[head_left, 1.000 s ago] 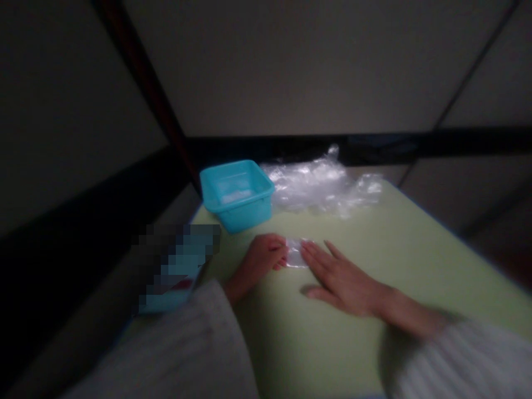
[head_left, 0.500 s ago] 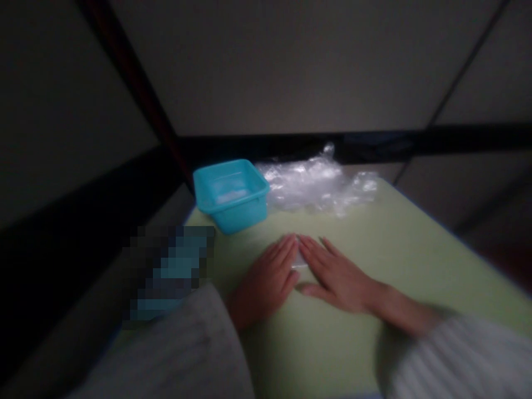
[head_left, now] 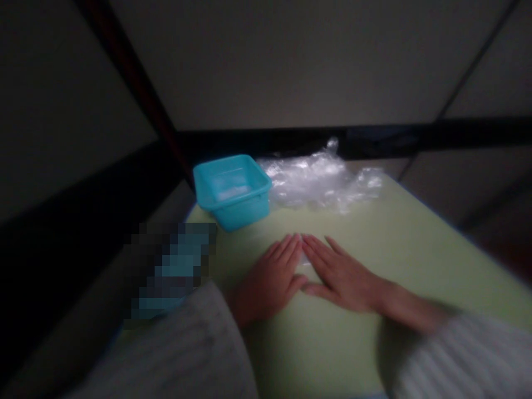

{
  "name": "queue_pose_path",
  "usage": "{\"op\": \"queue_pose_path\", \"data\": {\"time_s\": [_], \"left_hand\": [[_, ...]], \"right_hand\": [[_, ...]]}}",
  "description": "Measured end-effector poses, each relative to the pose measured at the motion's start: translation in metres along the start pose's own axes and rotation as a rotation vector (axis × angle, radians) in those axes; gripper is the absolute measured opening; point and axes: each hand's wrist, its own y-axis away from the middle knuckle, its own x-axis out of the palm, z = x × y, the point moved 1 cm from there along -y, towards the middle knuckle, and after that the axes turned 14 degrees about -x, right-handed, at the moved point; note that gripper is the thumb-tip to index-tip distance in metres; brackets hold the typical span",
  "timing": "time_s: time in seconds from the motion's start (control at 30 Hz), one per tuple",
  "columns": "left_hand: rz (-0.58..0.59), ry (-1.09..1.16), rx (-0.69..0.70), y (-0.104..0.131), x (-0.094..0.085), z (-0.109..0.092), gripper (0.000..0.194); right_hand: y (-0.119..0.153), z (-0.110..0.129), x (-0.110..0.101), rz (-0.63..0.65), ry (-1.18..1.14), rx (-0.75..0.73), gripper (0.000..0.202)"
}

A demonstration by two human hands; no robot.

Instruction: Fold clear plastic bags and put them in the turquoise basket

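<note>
Both hands lie flat on a yellow-green table (head_left: 320, 349), fingertips meeting in a peak. My left hand (head_left: 272, 277) has its fingers stretched out, palm down. My right hand (head_left: 343, 274) mirrors it, palm down, with the thumb apart from the fingers and its tip by the left thumb. Between the two hands shows a small piece of clear plastic (head_left: 305, 259), pressed on the tabletop and partly covered by the fingers. Whatever else lies under the palms is hidden.
A turquoise basket (head_left: 243, 213) with something whitish inside stands at the back left. Beside it, crumpled clear plastic bags (head_left: 313, 180) lie along the back edge. A pixelated teal object (head_left: 178, 266) is at the left edge. Panels rise behind the table.
The thumbs have come together and the hands have shifted slightly to the right, covering more of the plastic. The camera view has moved a little.
</note>
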Motion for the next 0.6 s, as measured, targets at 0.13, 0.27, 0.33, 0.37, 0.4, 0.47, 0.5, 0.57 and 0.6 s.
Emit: {"op": "queue_pose_path", "data": {"time_s": [0.13, 0.27, 0.33, 0.37, 0.4, 0.47, 0.5, 0.57, 0.6], "left_hand": [[-0.011, 0.012, -0.001, 0.001, 0.002, 0.001, 0.058], [-0.024, 0.085, -0.009, 0.001, 0.002, 0.005, 0.058], [-0.032, 0.145, -0.025, 0.001, 0.002, 0.008, 0.06], [-0.038, 0.172, -0.037, 0.001, 0.002, 0.008, 0.061], [-0.044, 0.191, -0.049, 0.001, 0.001, 0.009, 0.06], [-0.043, 0.201, -0.067, 0.0, 0.001, 0.009, 0.058], [-0.037, 0.195, -0.072, 0.0, 0.0, 0.009, 0.056], [-0.03, 0.18, -0.078, 0.0, -0.001, 0.008, 0.054], [-0.032, 0.176, -0.08, 0.0, -0.001, 0.007, 0.054]], "right_hand": [[-0.002, 0.001, -0.002, 0.047, -0.029, 0.01, 0.079], [-0.002, -0.003, -0.005, 0.01, -0.108, 0.017, 0.075], [0.0, -0.008, -0.008, -0.061, -0.152, 0.017, 0.068], [0.002, -0.011, -0.01, -0.098, -0.161, 0.009, 0.06], [0.003, -0.014, -0.011, -0.132, -0.153, -0.007, 0.051], [0.005, -0.02, -0.014, -0.173, -0.08, -0.058, 0.034], [0.006, -0.022, -0.014, -0.181, -0.025, -0.091, 0.029], [0.006, -0.024, -0.013, -0.198, 0.085, -0.153, 0.025], [0.005, -0.025, -0.011, -0.206, 0.127, -0.178, 0.024]]}}
